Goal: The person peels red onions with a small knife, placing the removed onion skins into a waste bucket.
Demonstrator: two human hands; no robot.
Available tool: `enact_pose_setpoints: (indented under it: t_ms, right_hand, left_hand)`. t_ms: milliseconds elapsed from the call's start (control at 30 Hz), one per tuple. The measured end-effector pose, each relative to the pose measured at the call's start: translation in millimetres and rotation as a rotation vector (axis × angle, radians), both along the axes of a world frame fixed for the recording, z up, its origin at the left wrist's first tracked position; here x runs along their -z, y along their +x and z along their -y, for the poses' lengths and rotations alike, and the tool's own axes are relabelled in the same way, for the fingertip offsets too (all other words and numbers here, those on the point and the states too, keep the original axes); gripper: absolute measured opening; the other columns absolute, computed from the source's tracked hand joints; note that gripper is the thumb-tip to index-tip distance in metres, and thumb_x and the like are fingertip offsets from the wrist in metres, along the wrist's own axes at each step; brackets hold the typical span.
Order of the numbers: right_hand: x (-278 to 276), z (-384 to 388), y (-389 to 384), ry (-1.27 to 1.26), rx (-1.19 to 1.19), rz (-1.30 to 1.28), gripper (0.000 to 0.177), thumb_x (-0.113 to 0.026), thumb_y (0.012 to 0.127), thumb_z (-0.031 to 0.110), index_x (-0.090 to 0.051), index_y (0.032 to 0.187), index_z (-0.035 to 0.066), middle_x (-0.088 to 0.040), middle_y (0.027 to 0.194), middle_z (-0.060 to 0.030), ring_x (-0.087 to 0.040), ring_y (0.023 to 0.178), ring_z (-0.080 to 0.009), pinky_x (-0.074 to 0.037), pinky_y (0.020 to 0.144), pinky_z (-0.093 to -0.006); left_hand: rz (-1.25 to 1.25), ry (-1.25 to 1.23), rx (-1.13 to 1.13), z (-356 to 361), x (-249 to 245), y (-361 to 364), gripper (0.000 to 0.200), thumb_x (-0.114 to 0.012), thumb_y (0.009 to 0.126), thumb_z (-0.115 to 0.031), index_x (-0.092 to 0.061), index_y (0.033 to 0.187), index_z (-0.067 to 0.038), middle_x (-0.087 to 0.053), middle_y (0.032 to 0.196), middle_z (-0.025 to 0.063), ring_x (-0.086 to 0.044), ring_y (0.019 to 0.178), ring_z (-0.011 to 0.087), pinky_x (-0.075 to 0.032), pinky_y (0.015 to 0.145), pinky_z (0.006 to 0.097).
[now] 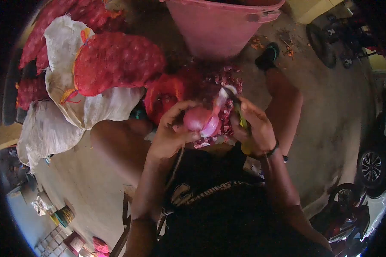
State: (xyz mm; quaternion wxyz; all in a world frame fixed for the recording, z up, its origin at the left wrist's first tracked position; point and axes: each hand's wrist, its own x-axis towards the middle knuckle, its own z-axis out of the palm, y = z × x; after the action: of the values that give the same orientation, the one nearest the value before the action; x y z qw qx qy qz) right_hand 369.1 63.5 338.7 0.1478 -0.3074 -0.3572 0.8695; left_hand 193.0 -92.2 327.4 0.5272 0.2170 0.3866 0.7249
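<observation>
A red onion [195, 119] rests in the curled fingers of my left hand [169, 135]. Part of its skin is peeled back, and a pale strip of peel [220, 99] stretches from it toward the right. My right hand [259, 128] is closed around a knife [243, 121] with a yellow-green handle; its dark blade lies close to the end of the strip. Below both hands, loose onion skins [230, 79] lie in a heap. Just beyond my left hand stands an open red mesh sack [163, 92].
Full red mesh sacks [118, 64] lie at the upper left on white woven sacks [66, 55]. A large pink bin [220, 30] stands ahead. My bent legs flank the skins. A motorcycle [347, 197] and a car wheel [371, 166] are at the right.
</observation>
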Motion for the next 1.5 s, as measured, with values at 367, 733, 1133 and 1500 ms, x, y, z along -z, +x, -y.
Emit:
enact_pose_setpoints:
  t_ms: [367,733,1133,1500]
  right_hand:
    - [112.7,-1.1,-24.3,0.860,-0.255,0.534,0.046,-0.053,0.099,0.032,-0.053,0.133,0.002,-0.066,0.105,-0.0140,-0.063,0.097,-0.0245,-0.049,0.085,-0.0349]
    - [1.3,31.9,-32.9,1.254,-0.032,0.023,0.053,-0.059,0.093,0.012,-0.042,0.141,-0.003,-0.059,0.123,-0.0241,-0.063,0.105,-0.0371,-0.048,0.091,-0.0363]
    - [1.7,27.2,-23.4,0.989,-0.023,0.097,0.041,-0.056,0.096,0.010,-0.052,0.135,-0.001,-0.062,0.118,-0.0209,-0.063,0.103,-0.0283,-0.046,0.091,-0.0290]
    - [-8.3,27.6,-27.3,1.127,-0.115,0.000,0.057,-0.057,0.094,0.011,-0.036,0.144,-0.004,-0.049,0.139,-0.0249,-0.054,0.125,-0.0345,-0.043,0.101,-0.0350]
  left_hand:
    - [0.207,0.071,-0.142,-11.6,10.8,9.7,0.061,-0.075,0.075,0.004,-0.043,0.127,-0.005,-0.052,0.125,0.0079,-0.053,0.119,0.0202,-0.042,0.104,0.0374]
    - [0.193,-0.087,-0.347,-21.7,3.1,20.2,0.050,-0.070,0.079,0.009,-0.043,0.116,-0.009,-0.055,0.113,0.0064,-0.058,0.106,0.0174,-0.050,0.093,0.0338]
    - [0.150,0.024,-0.324,-21.7,4.0,23.3,0.051,-0.072,0.077,0.009,-0.044,0.116,-0.008,-0.055,0.114,0.0071,-0.058,0.107,0.0194,-0.049,0.096,0.0368]
    - [0.208,-0.025,-0.348,-21.0,0.9,24.4,0.054,-0.073,0.077,0.008,-0.042,0.119,-0.010,-0.055,0.113,0.0071,-0.058,0.107,0.0183,-0.050,0.093,0.0347]
